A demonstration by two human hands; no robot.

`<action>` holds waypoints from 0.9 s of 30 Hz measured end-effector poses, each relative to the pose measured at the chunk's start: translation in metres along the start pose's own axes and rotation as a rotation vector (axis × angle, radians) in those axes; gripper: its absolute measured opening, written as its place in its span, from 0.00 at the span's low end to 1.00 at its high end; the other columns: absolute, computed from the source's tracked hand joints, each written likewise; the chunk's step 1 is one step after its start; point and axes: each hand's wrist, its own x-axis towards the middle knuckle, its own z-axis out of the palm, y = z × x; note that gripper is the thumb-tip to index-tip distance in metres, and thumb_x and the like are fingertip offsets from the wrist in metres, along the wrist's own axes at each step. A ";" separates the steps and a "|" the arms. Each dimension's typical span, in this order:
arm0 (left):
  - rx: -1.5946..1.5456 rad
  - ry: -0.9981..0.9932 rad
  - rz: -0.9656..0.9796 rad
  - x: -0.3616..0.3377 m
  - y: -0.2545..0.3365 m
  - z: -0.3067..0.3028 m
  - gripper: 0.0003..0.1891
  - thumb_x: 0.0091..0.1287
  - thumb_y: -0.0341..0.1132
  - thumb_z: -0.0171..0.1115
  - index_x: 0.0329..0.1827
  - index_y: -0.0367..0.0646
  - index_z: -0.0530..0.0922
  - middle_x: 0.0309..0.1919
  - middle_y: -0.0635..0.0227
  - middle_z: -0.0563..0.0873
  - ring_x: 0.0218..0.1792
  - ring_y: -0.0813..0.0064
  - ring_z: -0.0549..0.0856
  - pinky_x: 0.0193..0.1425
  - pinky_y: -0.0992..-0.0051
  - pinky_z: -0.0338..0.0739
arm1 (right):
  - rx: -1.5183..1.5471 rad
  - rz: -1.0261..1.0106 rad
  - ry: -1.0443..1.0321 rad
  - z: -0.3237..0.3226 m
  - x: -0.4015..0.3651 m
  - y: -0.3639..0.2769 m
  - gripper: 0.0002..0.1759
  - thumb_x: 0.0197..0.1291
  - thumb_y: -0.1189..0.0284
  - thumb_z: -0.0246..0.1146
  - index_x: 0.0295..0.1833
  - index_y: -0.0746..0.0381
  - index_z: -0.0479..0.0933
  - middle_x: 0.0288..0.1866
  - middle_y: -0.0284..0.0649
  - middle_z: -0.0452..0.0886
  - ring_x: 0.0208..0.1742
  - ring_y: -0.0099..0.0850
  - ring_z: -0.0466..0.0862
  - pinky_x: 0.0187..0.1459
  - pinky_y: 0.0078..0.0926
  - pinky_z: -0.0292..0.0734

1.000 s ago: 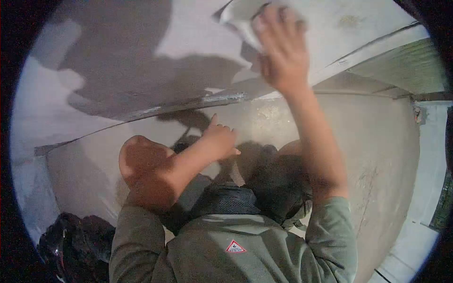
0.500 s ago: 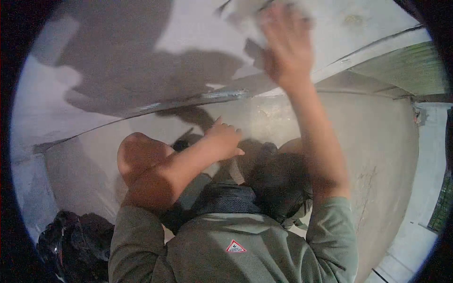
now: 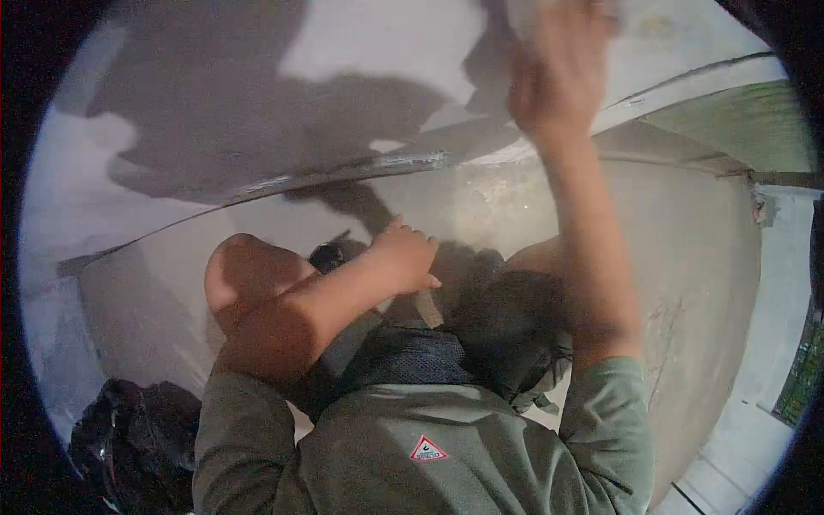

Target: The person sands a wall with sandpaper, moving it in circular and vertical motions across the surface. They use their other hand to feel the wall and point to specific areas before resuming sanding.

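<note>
Raised at the top right, my right hand (image 3: 562,77) is against or close to a pale wall surface (image 3: 369,43). Its fingers point upward and are smeared by motion, so whether they hold anything is unclear. Between my knees, my left hand (image 3: 408,257) has its fingers curled and its thumb showing at the lower side. A tan, textured strip (image 3: 428,310) shows just below this hand; the grip itself is hidden. Shadows of my head and arms fall across the pale surface.
A long seam (image 3: 300,184) with whitish marks runs between the pale surface and the grey-beige floor (image 3: 687,257). A black bag-like bundle (image 3: 142,442) lies at the lower left. A small dark round object (image 3: 327,257) is beside my left knee. Greenish panels (image 3: 747,124) stand at the right.
My right hand has moved to the right along the pale surface. The shadow near it has shifted too. My left hand has hardly moved.
</note>
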 end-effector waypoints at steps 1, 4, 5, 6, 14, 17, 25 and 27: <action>0.003 -0.028 -0.023 0.001 -0.001 0.002 0.41 0.67 0.63 0.62 0.70 0.37 0.71 0.56 0.47 0.84 0.63 0.50 0.80 0.79 0.48 0.58 | -0.111 0.086 -0.346 -0.017 0.000 -0.029 0.27 0.74 0.68 0.51 0.75 0.65 0.69 0.79 0.52 0.66 0.83 0.54 0.58 0.80 0.55 0.44; -0.003 -0.043 -0.046 0.000 -0.002 0.001 0.40 0.67 0.62 0.62 0.70 0.37 0.71 0.57 0.47 0.83 0.65 0.50 0.79 0.79 0.48 0.57 | -0.010 0.073 -0.456 -0.021 0.005 -0.042 0.26 0.74 0.67 0.52 0.74 0.65 0.70 0.79 0.48 0.67 0.82 0.52 0.59 0.80 0.55 0.46; -0.011 -0.028 -0.046 0.000 -0.001 0.000 0.40 0.67 0.62 0.62 0.70 0.37 0.71 0.58 0.47 0.83 0.66 0.50 0.78 0.80 0.48 0.57 | -0.012 0.057 -0.447 -0.021 0.005 -0.041 0.26 0.74 0.67 0.52 0.74 0.65 0.70 0.79 0.49 0.67 0.82 0.52 0.59 0.80 0.55 0.46; -0.016 -0.030 -0.045 0.000 0.001 -0.001 0.40 0.67 0.62 0.62 0.70 0.37 0.71 0.58 0.47 0.83 0.66 0.50 0.78 0.80 0.48 0.57 | -0.013 0.043 -0.439 -0.021 0.004 -0.039 0.26 0.74 0.66 0.52 0.73 0.65 0.70 0.79 0.50 0.67 0.82 0.53 0.59 0.80 0.56 0.45; 0.008 -0.018 -0.042 0.001 -0.002 0.005 0.41 0.66 0.63 0.63 0.70 0.38 0.71 0.59 0.49 0.82 0.65 0.51 0.79 0.80 0.50 0.56 | -0.021 0.033 -0.418 -0.023 0.008 -0.036 0.24 0.72 0.67 0.53 0.71 0.62 0.74 0.78 0.49 0.68 0.81 0.55 0.61 0.81 0.52 0.45; 0.054 -0.095 -0.057 0.003 -0.001 0.001 0.40 0.66 0.63 0.63 0.69 0.38 0.72 0.58 0.50 0.83 0.65 0.52 0.79 0.80 0.50 0.56 | -0.079 0.005 -0.414 -0.024 0.004 -0.024 0.24 0.72 0.69 0.52 0.70 0.63 0.74 0.77 0.51 0.69 0.81 0.56 0.61 0.81 0.53 0.46; 0.038 0.003 -0.028 0.003 0.000 0.006 0.38 0.66 0.64 0.62 0.65 0.38 0.76 0.56 0.50 0.84 0.64 0.52 0.80 0.80 0.50 0.57 | -0.123 0.142 -0.036 -0.030 0.013 -0.010 0.25 0.77 0.67 0.49 0.72 0.68 0.70 0.76 0.60 0.67 0.80 0.60 0.61 0.79 0.54 0.49; 0.061 -0.032 -0.032 0.004 -0.002 0.005 0.37 0.66 0.64 0.62 0.64 0.38 0.76 0.56 0.50 0.84 0.63 0.51 0.80 0.80 0.50 0.57 | -0.195 0.025 -0.388 -0.034 0.008 -0.016 0.25 0.77 0.64 0.48 0.73 0.63 0.72 0.77 0.53 0.68 0.81 0.56 0.60 0.79 0.54 0.49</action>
